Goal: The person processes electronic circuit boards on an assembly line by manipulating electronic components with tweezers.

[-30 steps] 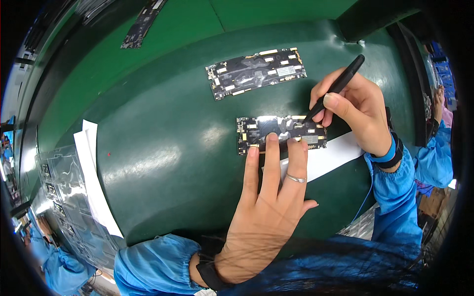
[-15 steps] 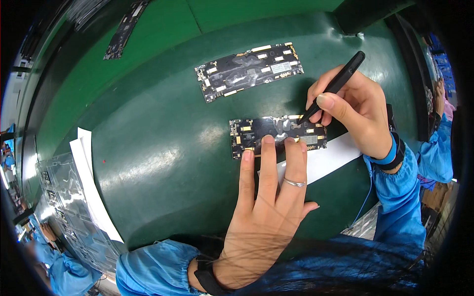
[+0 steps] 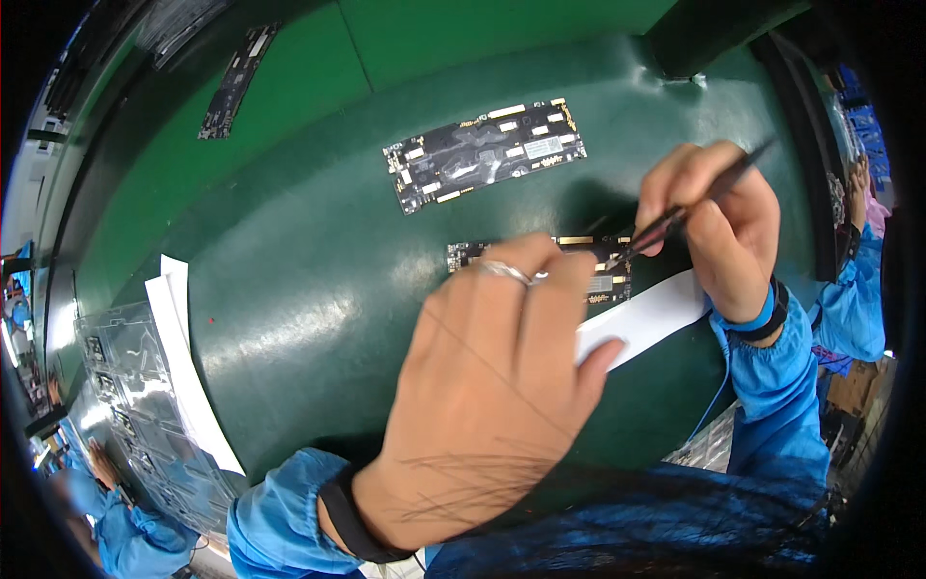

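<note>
L hand [image 3: 482, 376] is curled over the near circuit board [image 3: 600, 284] on the table [image 3: 280, 289], pinching or not, can't tell. R hand [image 3: 719, 227] pinches a black tool [image 3: 661, 230], tip by board's R part; work's prob. underway, done vs. left unclear.

No words or numbers could be read. Toward the right end of the upper black rectangular circuit board [image 3: 482, 154] sat a pale grey rectangular label [image 3: 543, 148], its faint marks too small to make out. A silvery-grey rectangular label [image 3: 600, 284] lay near the lower right corner of the lower black rectangular circuit board [image 3: 590, 249], equally illegible. Whether the whitish patch [image 3: 258, 44] on the long narrow black circuit board [image 3: 231, 92] at upper left was a label could not be told.
</note>
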Demonstrator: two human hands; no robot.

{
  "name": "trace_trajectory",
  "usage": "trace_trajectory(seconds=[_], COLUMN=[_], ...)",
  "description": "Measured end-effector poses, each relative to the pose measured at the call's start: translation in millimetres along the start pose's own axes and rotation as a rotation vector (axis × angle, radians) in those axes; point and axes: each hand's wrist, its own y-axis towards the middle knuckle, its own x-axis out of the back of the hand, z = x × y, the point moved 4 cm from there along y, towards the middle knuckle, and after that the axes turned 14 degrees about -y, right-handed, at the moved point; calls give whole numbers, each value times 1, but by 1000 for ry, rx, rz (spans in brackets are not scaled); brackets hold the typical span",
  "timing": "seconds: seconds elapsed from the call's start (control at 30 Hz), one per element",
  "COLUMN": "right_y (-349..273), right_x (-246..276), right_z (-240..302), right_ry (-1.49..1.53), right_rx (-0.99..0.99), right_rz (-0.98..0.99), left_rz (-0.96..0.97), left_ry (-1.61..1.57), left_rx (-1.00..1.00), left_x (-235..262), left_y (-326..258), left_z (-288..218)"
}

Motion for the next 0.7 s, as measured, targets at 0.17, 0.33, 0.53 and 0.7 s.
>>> trace_trajectory(seconds=[0.17, 0.33, 0.53, 0.7], right_y=[-8, -3, -5, -8], right_x=[0, -3, -12, -17], right_z=[20, 32, 37, 39], right_ry=[-258, -371, -454, -499], right_rx=[387, 532, 588, 659], right_rz=[54, 170, 199, 220], left_rz=[-35, 38, 124, 186], left_ry=[-153, -270, -428, -414], left_rx=[-3, 34, 123, 106], left_x=[15, 17, 15, 17], left_y=[9, 14, 15, 16], left_z=[8, 7, 16, 18])
